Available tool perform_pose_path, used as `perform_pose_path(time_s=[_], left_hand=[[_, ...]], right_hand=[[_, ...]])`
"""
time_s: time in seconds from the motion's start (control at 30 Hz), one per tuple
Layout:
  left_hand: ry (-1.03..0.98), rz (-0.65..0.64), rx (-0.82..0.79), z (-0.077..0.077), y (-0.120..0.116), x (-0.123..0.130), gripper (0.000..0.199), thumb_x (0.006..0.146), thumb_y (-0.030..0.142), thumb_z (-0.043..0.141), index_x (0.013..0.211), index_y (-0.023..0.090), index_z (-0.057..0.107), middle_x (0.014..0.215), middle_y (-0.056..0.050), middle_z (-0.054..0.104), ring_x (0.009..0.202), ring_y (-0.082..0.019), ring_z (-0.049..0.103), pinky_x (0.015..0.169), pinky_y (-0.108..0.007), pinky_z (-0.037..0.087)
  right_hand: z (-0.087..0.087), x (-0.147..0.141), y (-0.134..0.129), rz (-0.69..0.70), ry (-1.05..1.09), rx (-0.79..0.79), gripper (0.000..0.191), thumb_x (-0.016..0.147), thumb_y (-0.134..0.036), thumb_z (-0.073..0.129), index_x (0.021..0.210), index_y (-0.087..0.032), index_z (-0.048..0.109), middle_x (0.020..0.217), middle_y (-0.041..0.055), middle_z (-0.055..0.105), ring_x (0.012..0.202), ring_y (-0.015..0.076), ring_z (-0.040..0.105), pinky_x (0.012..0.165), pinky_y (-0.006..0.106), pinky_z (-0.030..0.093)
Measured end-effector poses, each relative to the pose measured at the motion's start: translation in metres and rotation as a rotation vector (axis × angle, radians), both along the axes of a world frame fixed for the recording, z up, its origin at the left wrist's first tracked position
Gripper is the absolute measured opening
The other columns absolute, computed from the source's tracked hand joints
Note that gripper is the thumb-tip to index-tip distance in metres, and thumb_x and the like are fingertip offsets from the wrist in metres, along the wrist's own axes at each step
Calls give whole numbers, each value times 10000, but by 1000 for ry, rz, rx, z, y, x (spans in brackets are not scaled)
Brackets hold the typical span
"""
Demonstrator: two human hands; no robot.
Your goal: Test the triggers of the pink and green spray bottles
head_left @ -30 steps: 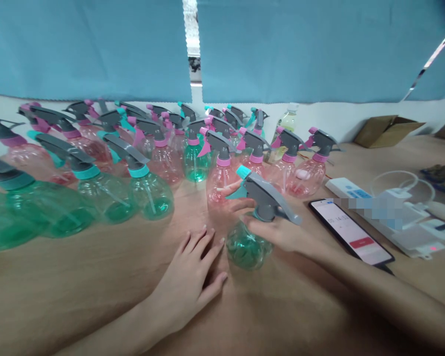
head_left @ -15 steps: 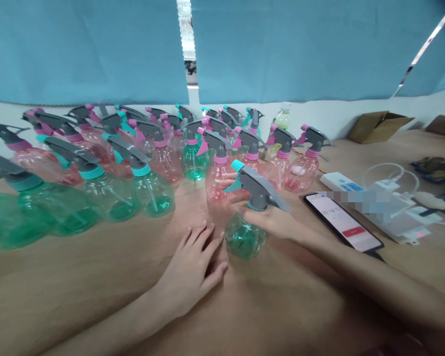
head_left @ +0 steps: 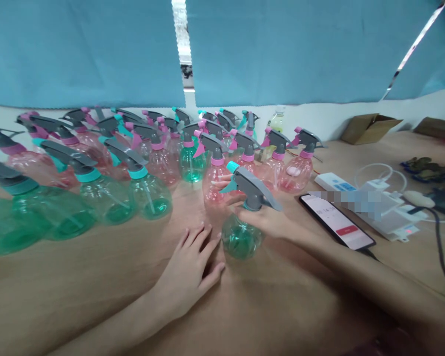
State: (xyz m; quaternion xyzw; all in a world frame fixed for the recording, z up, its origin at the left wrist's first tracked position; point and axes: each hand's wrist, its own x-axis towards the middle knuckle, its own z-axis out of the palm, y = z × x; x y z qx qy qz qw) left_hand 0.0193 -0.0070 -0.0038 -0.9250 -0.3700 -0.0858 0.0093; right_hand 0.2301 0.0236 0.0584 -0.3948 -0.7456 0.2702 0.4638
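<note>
A spray bottle (head_left: pixel 242 240) with a clear green body and a grey trigger head with turquoise nozzle stands upright in front of me. My right hand (head_left: pixel 272 221) reaches in from the right and grips it around the neck, thumb on the near side and fingers behind, some extending past the trigger. Parts of those fingers are hidden by the head. Just left of the bottle, my left hand (head_left: pixel 187 272) lies palm down on the table (head_left: pixel 133 287), fingers spread, holding nothing. Behind the fingers of my right hand stands a pink spray bottle (head_left: pixel 215 183).
Several green and pink spray bottles (head_left: pixel 152 198) stand in rows at the left and back. At right lie a phone (head_left: pixel 337 222) showing a timer, a white power strip (head_left: pixel 389 217) with cables, and an open cardboard box (head_left: pixel 369 128). A blue curtain (head_left: pixel 96 49) hangs behind.
The whole view has shifted slightly, so things sit a little further left. Both hands and the gripped spray bottle keep nearly the same positions on the table.
</note>
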Motion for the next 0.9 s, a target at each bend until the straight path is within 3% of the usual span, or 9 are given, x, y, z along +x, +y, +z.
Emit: perform_pose_path(time_s=[0.2, 0.4, 0.6, 0.73, 0.9], left_hand=[[9, 11, -10, 0, 0, 0, 503, 936, 436, 436, 1320, 116, 499, 1373, -168, 474, 1313, -334, 351, 1056, -552, 284], [-14, 4, -17, -1, 1, 0, 507, 937, 438, 438, 1330, 121, 487, 1366, -161, 483, 1310, -335, 355, 1060, -550, 278], [-33, 5, -16, -1, 0, -1, 493, 934, 437, 443, 1308, 124, 507, 1361, -164, 486, 1305, -337, 363, 1058, -552, 279], [-27, 7, -16, 0, 0, 1, 492, 936, 434, 440, 1312, 123, 503, 1362, -163, 485, 1304, -335, 364, 1056, -555, 282], [3, 10, -7, 0, 1, 1, 499, 937, 442, 434, 1307, 116, 510, 1362, -169, 484, 1303, -336, 367, 1057, -548, 284]], right_hand=[[2, -1, 0, 41, 2, -19, 434, 694, -160, 495, 1110, -255, 572, 867, 9, 677, 720, 174, 637, 701, 331, 544], [3, 0, -1, 50, 4, -6, 429, 692, -145, 495, 1091, -271, 587, 1046, 7, 667, 814, 166, 649, 721, 296, 548], [2, 0, 0, 100, -2, -32, 401, 709, -129, 468, 1066, -270, 583, 986, 5, 688, 890, 171, 660, 848, 328, 529], [1, -1, 2, 119, 63, -50, 405, 690, -111, 472, 1061, -261, 536, 1027, 0, 663, 905, 151, 646, 837, 319, 531], [5, -3, 0, 66, 88, -54, 172, 707, -177, 502, 865, -243, 501, 904, -3, 623, 808, 143, 625, 751, 285, 541]])
